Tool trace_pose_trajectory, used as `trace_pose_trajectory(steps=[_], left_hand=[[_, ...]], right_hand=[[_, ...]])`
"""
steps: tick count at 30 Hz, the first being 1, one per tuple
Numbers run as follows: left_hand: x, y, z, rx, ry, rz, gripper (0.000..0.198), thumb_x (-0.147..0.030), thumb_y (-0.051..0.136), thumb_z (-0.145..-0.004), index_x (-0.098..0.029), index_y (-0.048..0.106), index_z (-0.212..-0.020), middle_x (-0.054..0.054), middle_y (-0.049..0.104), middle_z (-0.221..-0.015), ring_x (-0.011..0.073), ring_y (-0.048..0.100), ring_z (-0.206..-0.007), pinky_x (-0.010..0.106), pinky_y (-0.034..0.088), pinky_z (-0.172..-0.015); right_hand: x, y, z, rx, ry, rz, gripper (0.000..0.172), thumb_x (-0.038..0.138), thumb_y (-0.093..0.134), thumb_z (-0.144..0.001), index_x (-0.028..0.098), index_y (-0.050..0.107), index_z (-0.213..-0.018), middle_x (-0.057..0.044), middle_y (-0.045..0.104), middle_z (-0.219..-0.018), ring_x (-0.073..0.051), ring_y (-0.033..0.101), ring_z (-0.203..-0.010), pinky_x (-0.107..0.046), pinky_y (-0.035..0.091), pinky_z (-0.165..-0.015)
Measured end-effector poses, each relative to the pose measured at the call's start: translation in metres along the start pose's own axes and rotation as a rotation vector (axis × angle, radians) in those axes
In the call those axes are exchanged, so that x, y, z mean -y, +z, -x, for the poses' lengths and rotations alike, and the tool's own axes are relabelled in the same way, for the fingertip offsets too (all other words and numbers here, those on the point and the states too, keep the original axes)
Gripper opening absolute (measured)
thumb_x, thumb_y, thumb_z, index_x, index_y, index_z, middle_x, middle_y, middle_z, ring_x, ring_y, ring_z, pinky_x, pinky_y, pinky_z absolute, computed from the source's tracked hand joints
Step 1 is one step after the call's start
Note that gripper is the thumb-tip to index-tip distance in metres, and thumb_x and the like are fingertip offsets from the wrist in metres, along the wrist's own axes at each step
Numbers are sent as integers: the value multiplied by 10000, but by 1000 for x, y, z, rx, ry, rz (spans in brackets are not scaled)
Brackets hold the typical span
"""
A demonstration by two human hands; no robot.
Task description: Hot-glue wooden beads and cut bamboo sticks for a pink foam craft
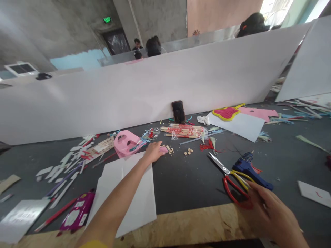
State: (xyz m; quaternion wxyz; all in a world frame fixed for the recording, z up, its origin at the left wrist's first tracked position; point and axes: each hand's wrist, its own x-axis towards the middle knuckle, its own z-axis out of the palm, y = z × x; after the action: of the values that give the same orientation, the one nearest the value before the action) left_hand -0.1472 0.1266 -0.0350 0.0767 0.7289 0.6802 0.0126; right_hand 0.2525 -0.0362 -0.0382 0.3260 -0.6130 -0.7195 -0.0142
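Plywood edging (186, 225) runs right under me, and on it, low at the right, is my right hand (274, 215). Its fingers (254, 191) are spread apart and closed on nothing; the tips touch the red handles of the scissors (227, 175). The scissors lie on the dark mat (186, 175) with the blades parted and pointing up and to the left. Touching them on the far side is a blue glue gun (249, 168), lying flat.

My left arm stretches out over a white sheet (134, 196). At the far corner of that sheet my left hand (153, 152) rests palm down with the fingers bunched together on a small pink piece (163, 149), which pokes out past the fingertips. Just beside it is a little heap of pale beads (170, 150).

As for writing, not much can be read. The purple packet (77, 213) by my left elbow has white label patches, but the print on them is too small to make out. The clear wrapper round the bundle of sticks (183, 131) has a red pattern and I can't pick out any words. A phone (178, 112) leans upright against the white board (129, 93) with its screen dark. Far off over a doorway a green sign (107, 19) glows, its lettering blurred.
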Motion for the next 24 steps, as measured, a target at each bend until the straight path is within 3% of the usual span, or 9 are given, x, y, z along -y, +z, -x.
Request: trace_pose_trajectory(steps=[3,9,14,18,24], left_hand=[[2,-1,-5,14,12,-14,356,-332,549,-892,-165,531,-1206,100,557,-1216,230,581,-1028,451,502,-853],[6,-6,-14,2,30,-17,344,-322,550,-893,-160,536,-1195,97,568,-1198,222,591,-1004,436,514,-833],[4,-9,-12,-53,16,-18,405,-316,615,-838,-224,542,-1226,108,494,-1277,267,512,-1146,428,464,-921],[2,-10,-11,-48,59,-2,318,-303,625,-821,-289,615,-1138,69,514,-1224,268,496,-1163,408,436,-957],[7,-8,-18,-37,110,60,299,-325,547,-891,-182,570,-1153,95,560,-1214,227,565,-1052,446,485,-884]], right_hand=[[-4,4,4,8,-36,30,354,401,403,-885,175,662,-970,-105,723,-847,-235,693,-690,-320,547,-593],[-3,1,7,-3,-57,2,356,411,401,-895,174,656,-969,-94,718,-811,-222,688,-648,-306,549,-579],[-10,2,12,7,-79,38,319,385,427,-888,183,650,-995,-95,726,-868,-225,699,-711,-301,556,-627],[-10,0,11,-12,-101,72,333,388,412,-894,170,654,-957,-104,729,-838,-224,699,-676,-299,559,-615],[-3,-6,8,-21,-60,29,322,397,415,-882,194,658,-941,-72,736,-830,-203,703,-669,-265,557,-580]])
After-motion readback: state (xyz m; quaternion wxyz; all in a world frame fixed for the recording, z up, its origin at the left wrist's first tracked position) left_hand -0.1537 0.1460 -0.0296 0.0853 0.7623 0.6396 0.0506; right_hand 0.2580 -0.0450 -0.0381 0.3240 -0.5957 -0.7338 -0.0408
